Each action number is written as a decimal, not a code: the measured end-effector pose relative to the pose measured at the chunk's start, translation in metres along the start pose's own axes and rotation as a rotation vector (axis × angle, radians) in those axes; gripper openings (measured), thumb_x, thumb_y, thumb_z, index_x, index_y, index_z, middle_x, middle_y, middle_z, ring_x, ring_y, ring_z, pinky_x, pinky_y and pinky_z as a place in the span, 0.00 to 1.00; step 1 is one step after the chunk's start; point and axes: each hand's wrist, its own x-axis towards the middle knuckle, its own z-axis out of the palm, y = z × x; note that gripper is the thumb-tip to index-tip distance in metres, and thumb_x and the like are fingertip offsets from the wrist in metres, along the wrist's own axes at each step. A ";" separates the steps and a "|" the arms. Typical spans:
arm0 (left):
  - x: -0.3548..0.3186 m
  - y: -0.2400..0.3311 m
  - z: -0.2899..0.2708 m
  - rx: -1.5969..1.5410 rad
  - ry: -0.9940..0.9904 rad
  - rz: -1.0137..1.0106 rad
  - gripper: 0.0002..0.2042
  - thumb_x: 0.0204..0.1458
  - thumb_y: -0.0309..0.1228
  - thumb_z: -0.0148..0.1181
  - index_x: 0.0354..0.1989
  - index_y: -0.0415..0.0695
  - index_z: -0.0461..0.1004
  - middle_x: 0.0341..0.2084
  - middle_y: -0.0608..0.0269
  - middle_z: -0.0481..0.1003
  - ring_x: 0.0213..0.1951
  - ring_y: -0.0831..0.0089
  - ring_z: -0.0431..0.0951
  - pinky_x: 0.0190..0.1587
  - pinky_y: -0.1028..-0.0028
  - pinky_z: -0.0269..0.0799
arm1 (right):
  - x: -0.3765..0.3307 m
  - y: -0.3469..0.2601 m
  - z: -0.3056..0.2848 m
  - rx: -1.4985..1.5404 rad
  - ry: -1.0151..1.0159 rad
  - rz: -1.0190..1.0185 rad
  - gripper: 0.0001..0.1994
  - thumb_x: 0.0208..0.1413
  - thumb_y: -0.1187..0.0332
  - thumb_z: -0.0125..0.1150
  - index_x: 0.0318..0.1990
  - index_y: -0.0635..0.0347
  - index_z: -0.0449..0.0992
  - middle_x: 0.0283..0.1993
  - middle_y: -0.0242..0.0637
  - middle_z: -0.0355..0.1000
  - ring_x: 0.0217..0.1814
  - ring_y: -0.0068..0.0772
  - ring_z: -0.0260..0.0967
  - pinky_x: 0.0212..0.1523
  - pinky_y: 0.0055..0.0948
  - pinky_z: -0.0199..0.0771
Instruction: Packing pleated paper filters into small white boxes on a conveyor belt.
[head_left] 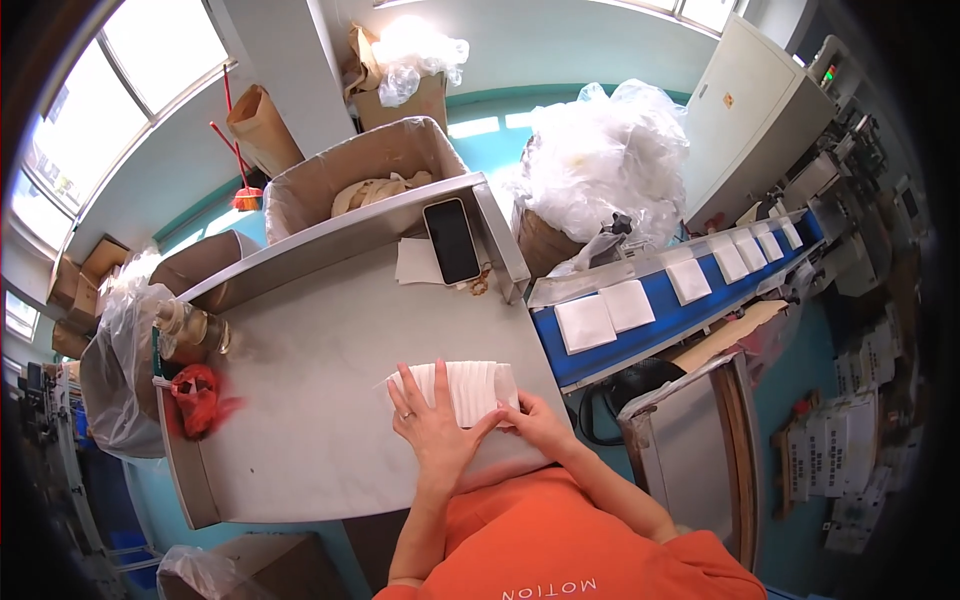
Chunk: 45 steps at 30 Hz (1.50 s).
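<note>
A row of white folded paper napkins (472, 390) stands on edge, packed together, near the front edge of the grey tabletop (330, 370). My left hand (432, 428) grips its left part, fingers spread over the top and the thumb along the near side. At its right end, my right hand (540, 427) holds the napkins with thumb and fingers pinched at the near corner. The undersides of the fingers are hidden. To the right, more white folded napkins (585, 323) lie spaced out on a blue conveyor belt (655, 338).
A phone (453, 241) and a white paper piece (417, 262) lie at the table's back right. Clear bottles (190, 332) and a red bag (196, 398) sit at its left edge. Behind stand a lined bin (300, 200) and a heap of clear plastic (610, 160).
</note>
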 end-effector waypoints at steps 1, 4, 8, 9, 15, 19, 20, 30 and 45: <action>0.001 0.002 0.002 0.060 0.017 0.018 0.46 0.41 0.61 0.66 0.67 0.51 0.58 0.69 0.42 0.43 0.66 0.37 0.47 0.56 0.42 0.55 | 0.001 0.000 -0.003 -0.001 -0.001 0.000 0.14 0.62 0.61 0.58 0.48 0.59 0.74 0.33 0.28 0.72 0.34 0.18 0.69 0.35 0.19 0.68; 0.004 -0.002 0.007 0.099 0.045 0.021 0.44 0.41 0.60 0.65 0.67 0.52 0.60 0.69 0.45 0.45 0.66 0.36 0.46 0.54 0.41 0.56 | 0.009 0.004 -0.023 0.085 -0.024 0.114 0.11 0.62 0.64 0.57 0.45 0.62 0.74 0.33 0.31 0.72 0.33 0.21 0.70 0.35 0.20 0.70; 0.005 -0.003 0.005 0.046 0.035 -0.012 0.40 0.43 0.55 0.66 0.65 0.53 0.63 0.67 0.47 0.50 0.64 0.37 0.51 0.52 0.41 0.59 | 0.021 -0.003 -0.041 0.664 0.362 0.063 0.17 0.64 0.61 0.54 0.52 0.64 0.68 0.43 0.39 0.73 0.40 0.29 0.73 0.39 0.22 0.75; 0.005 -0.006 0.008 0.049 0.039 -0.019 0.40 0.43 0.55 0.66 0.65 0.53 0.63 0.67 0.47 0.50 0.64 0.37 0.51 0.52 0.41 0.59 | 0.020 -0.008 -0.042 0.578 0.338 0.083 0.22 0.64 0.56 0.53 0.55 0.65 0.66 0.47 0.41 0.72 0.45 0.30 0.73 0.42 0.23 0.74; 0.000 0.002 0.015 -0.157 0.059 0.167 0.35 0.46 0.50 0.66 0.63 0.51 0.65 0.65 0.47 0.54 0.61 0.38 0.55 0.50 0.45 0.64 | 0.020 -0.009 -0.009 -0.257 0.231 -0.243 0.21 0.63 0.56 0.56 0.53 0.65 0.70 0.43 0.35 0.74 0.45 0.22 0.69 0.47 0.23 0.69; 0.001 0.000 0.012 -0.053 0.080 0.090 0.36 0.45 0.50 0.67 0.63 0.49 0.64 0.65 0.46 0.54 0.61 0.38 0.55 0.49 0.46 0.66 | 0.018 -0.009 -0.020 0.513 0.054 0.133 0.17 0.63 0.58 0.56 0.52 0.61 0.71 0.45 0.33 0.74 0.45 0.24 0.71 0.45 0.24 0.71; 0.002 -0.003 0.012 -0.048 0.088 0.072 0.37 0.45 0.50 0.67 0.63 0.49 0.64 0.65 0.46 0.54 0.61 0.37 0.55 0.49 0.46 0.66 | 0.015 -0.008 -0.026 0.511 0.053 0.134 0.17 0.63 0.58 0.56 0.52 0.61 0.71 0.45 0.33 0.74 0.45 0.24 0.71 0.45 0.24 0.71; 0.002 -0.001 0.014 -0.107 0.099 0.104 0.36 0.45 0.48 0.67 0.63 0.47 0.64 0.65 0.44 0.53 0.61 0.37 0.55 0.51 0.46 0.65 | 0.014 0.005 -0.047 0.469 -0.041 0.285 0.17 0.63 0.59 0.56 0.52 0.61 0.70 0.44 0.33 0.74 0.42 0.27 0.71 0.41 0.26 0.72; -0.002 0.012 0.015 -0.073 0.016 0.102 0.39 0.44 0.50 0.68 0.64 0.48 0.62 0.67 0.42 0.50 0.63 0.38 0.54 0.52 0.45 0.64 | 0.019 -0.014 -0.018 0.243 0.135 -0.009 0.18 0.62 0.57 0.57 0.47 0.64 0.74 0.41 0.32 0.73 0.42 0.20 0.68 0.43 0.20 0.69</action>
